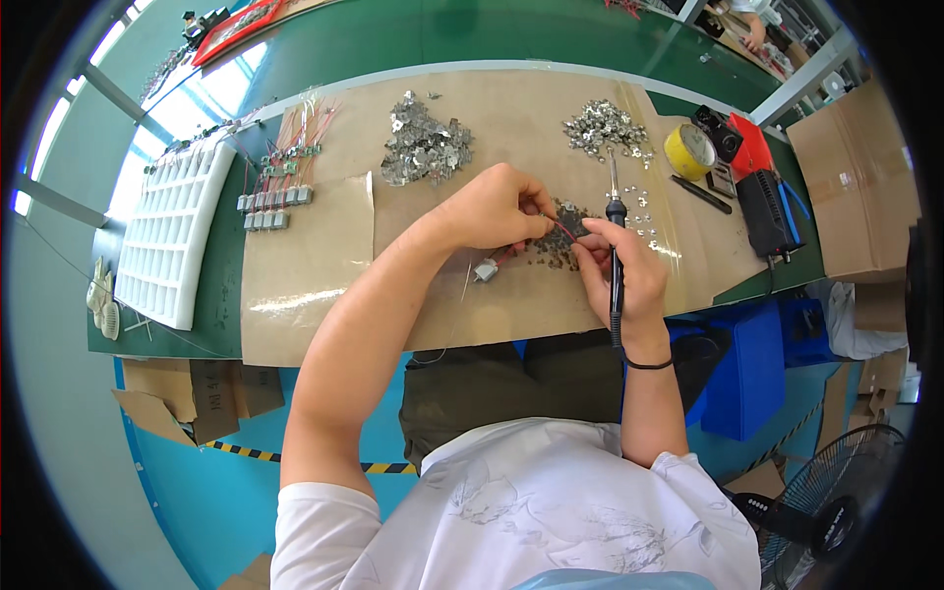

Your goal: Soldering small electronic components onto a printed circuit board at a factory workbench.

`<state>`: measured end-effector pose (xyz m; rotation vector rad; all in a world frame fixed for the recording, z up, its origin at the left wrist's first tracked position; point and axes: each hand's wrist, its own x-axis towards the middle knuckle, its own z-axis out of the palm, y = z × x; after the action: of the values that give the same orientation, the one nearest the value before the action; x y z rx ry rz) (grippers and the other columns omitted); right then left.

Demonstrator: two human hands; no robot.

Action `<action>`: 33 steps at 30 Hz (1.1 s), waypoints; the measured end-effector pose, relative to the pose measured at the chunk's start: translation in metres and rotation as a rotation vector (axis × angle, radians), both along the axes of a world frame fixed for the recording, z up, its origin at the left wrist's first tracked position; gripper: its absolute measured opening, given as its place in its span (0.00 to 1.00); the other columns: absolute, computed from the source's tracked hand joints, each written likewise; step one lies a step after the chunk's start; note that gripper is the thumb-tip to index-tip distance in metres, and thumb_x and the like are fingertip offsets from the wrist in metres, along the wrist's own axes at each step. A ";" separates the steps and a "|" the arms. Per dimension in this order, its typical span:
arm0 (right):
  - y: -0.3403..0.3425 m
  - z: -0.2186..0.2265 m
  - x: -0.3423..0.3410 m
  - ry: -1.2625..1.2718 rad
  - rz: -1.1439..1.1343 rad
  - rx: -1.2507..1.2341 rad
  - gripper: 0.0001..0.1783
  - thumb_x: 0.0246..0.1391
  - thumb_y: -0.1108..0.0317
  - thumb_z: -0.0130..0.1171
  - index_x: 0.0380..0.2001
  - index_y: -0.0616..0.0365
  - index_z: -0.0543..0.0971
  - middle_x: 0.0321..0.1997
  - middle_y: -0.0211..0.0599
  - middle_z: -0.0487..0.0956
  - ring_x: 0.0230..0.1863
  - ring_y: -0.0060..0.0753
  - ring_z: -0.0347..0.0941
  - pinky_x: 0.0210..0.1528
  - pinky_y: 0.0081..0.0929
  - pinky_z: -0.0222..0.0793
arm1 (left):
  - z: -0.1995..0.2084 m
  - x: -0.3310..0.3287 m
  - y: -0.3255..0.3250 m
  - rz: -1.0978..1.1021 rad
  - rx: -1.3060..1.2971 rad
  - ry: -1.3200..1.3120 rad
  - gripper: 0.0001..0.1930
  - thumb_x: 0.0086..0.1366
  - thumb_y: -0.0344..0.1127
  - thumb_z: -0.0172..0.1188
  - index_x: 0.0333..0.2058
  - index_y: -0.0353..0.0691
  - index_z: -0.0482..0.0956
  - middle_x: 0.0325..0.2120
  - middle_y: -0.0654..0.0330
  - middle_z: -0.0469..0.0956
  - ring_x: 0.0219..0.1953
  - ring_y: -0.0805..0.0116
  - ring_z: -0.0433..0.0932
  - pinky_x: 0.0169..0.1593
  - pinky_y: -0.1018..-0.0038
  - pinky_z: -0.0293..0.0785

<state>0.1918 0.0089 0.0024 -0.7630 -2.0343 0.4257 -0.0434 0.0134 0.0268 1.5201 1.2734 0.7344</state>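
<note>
My left hand (500,208) is closed, its fingertips pinching a thin red wire (564,230). That wire seems to lead to a small silver motor (486,269) lying on the brown sheet just below the hand. My right hand (629,273) is closed around a soldering iron (617,285), whose metal tip points away from me. Its thumb and forefinger also come together at the wire's other end, though the exact grip is too small to make out. Beneath both hands lies a heap of small dark parts (572,212). A thin, pale strand (465,305) hangs below my left hand.
Piles of shiny metal pieces (423,143) and small clips (605,128) lie farther back. Wired motors (275,202) stand in rows at left, beside a white compartment tray (175,236). At right are a yellow tape roll (689,150), a black station (768,213) and a carton (851,182).
</note>
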 end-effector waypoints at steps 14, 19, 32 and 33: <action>0.031 0.015 -0.015 -0.102 -0.037 0.078 0.20 0.52 0.81 0.69 0.50 0.59 0.81 0.37 0.44 0.82 0.38 0.47 0.78 0.43 0.39 0.75 | -0.012 0.004 -0.005 0.070 0.300 0.300 0.10 0.57 0.35 0.71 0.33 0.34 0.86 0.29 0.47 0.86 0.34 0.49 0.86 0.42 0.60 0.82; 0.044 0.014 -0.023 -0.171 0.007 0.124 0.19 0.54 0.81 0.67 0.49 0.59 0.81 0.36 0.43 0.82 0.40 0.46 0.78 0.46 0.40 0.74 | -0.013 0.003 -0.005 0.048 0.277 0.295 0.10 0.58 0.35 0.71 0.33 0.33 0.86 0.29 0.47 0.86 0.34 0.50 0.86 0.42 0.61 0.82; 0.046 0.015 -0.024 -0.191 0.052 0.109 0.20 0.53 0.82 0.67 0.50 0.59 0.81 0.35 0.41 0.83 0.39 0.46 0.77 0.45 0.41 0.73 | -0.009 -0.008 0.000 -0.025 0.185 0.178 0.08 0.59 0.33 0.72 0.32 0.34 0.87 0.26 0.54 0.86 0.29 0.63 0.84 0.37 0.66 0.80; 0.042 0.016 -0.022 -0.197 0.075 0.102 0.19 0.53 0.82 0.66 0.49 0.59 0.81 0.35 0.41 0.83 0.38 0.46 0.77 0.44 0.41 0.74 | -0.008 -0.008 -0.001 -0.031 0.177 0.164 0.08 0.59 0.33 0.72 0.32 0.34 0.87 0.26 0.54 0.86 0.29 0.64 0.84 0.37 0.67 0.80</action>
<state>0.1696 0.0505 0.0180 -0.6903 -2.2563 0.2955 -0.0516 0.0127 0.0190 1.7696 1.3311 0.7299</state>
